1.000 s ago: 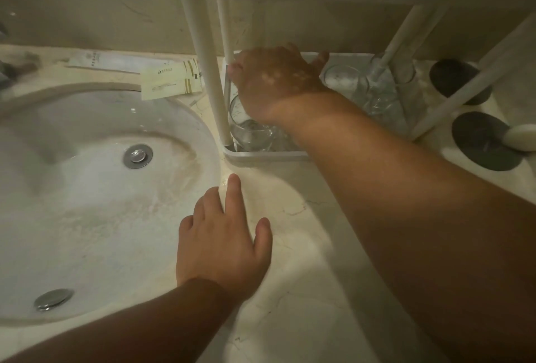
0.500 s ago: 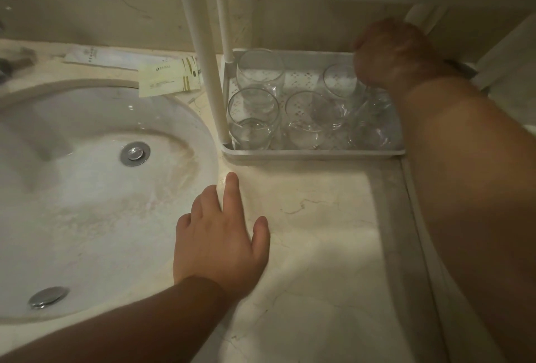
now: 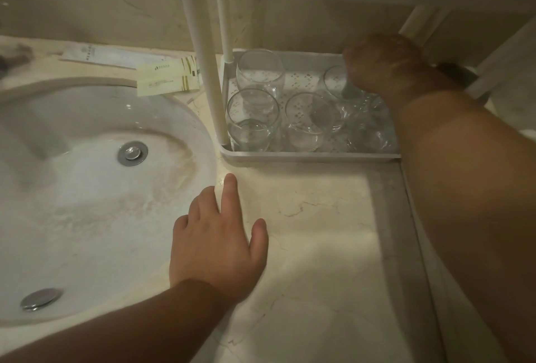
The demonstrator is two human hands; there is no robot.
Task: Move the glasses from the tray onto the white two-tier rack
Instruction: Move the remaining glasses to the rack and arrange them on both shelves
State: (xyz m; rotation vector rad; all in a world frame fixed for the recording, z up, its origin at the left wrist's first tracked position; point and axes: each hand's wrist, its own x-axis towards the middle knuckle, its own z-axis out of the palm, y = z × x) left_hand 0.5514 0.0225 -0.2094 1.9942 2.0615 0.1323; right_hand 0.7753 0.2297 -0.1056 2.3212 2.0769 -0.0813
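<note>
Head view: glasses [image 3: 255,119] in rack's lower tier [image 3: 310,156], counter's far right corner
Left hand [image 3: 216,242] spread flat beside sink [image 3: 87,188]; right hand [image 3: 388,65] at tier's far right corner, grip indiscernible

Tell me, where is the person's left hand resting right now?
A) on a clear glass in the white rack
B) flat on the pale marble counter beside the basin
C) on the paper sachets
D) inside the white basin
B: the left hand lies palm down, fingers spread, on the pale marble counter, right beside the white oval basin.
</note>
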